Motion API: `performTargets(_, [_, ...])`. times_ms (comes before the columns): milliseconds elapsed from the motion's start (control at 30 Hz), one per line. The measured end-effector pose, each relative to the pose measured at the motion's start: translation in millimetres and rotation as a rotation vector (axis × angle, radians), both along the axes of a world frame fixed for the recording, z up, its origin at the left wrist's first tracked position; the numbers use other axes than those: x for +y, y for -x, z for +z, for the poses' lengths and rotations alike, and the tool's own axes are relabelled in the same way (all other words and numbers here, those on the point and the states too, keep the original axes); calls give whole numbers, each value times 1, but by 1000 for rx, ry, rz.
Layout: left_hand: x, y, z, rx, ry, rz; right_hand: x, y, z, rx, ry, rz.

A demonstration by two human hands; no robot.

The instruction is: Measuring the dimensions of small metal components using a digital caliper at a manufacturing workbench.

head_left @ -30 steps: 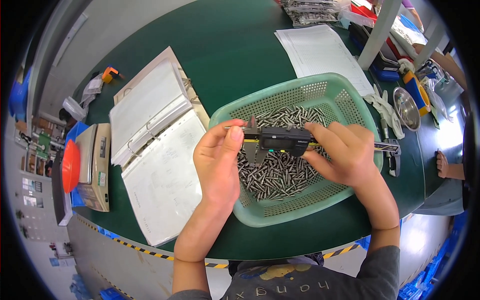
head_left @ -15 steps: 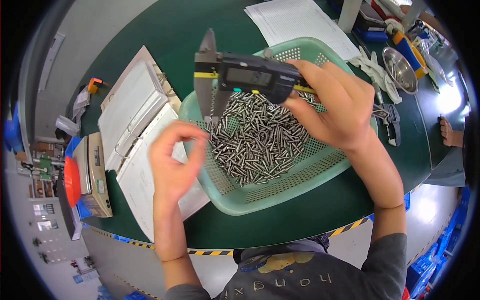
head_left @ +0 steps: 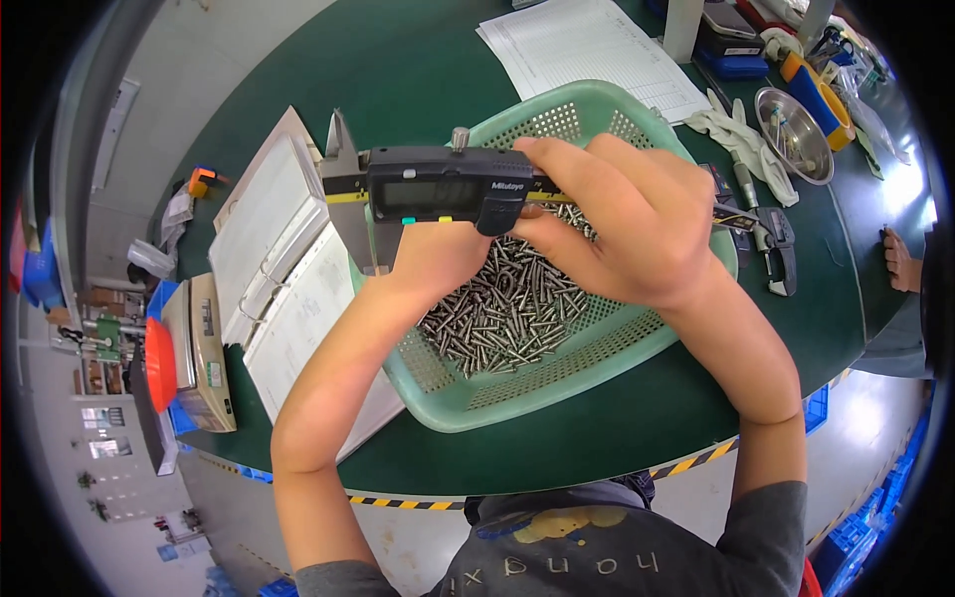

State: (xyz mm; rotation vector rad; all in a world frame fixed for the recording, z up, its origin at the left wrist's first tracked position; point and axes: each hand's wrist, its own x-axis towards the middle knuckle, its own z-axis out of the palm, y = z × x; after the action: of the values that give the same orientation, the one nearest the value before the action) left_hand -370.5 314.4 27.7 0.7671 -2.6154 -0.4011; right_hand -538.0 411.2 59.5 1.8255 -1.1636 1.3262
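The right hand (head_left: pixel 637 214) curls around the digital calipers (head_left: pixel 428 184), thumb beneath the beam and fingers above. The calipers hang level over the green basket (head_left: pixel 453 420), jaw end to the left; whether anything sits between their jaws I cannot tell. The left hand (head_left: pixel 448 249) reaches in behind them; its fingers are hidden, so how far they are spread, or whether they hold anything, cannot be told. The basket, loaded with loose metal pins (head_left: pixel 522 308), stands by the middle of the bench's near edge. A ring binder (head_left: pixel 323 289) lies to its left; a steel bowl (head_left: pixel 821 167) and a glove (head_left: pixel 741 139) lie toward the bench's right edge.

The 2 arms nearly cross, which looks like the main hazard: a lift of the left wrist could knock the caliper tips, scratching skin or jarring the slider. Thumb pressure might shift it too. With the grip in 1 hand, a slip could drop the calipers among the pins, and blind fingers could get pricked by pin ends.
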Motion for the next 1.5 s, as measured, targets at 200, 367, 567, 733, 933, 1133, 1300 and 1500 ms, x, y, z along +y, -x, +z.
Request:
performTargets(200, [11, -9, 28, 156, -24, 47, 0, -1, -1, -39, -76, 29])
performTargets(367, [17, -46, 38, 814, -904, 291, 7, -1, 1, -51, -178, 40])
performTargets(567, [36, -57, 32, 1368, -1278, 90, 10, -6, 1, 65, -327, -1])
performTargets(733, [42, -58, 35, 1429, -1314, 169, 15, -9, 7, 201, -372, -6])
performTargets(933, [44, -60, 31, 1443, -1304, 76, 16, -14, 11, 237, -412, 64])
performTargets(1133, [48, -55, 31, 1391, -1174, 105, 15, -13, 11, 252, -412, 91])
performTargets(1300, [51, -54, 32, 1381, -1064, 123, 16, -12, 12, 233, -424, 79])
performTargets(1500, [50, -57, 31, 1357, -974, 110, 15, -12, 11, 206, -406, 103])
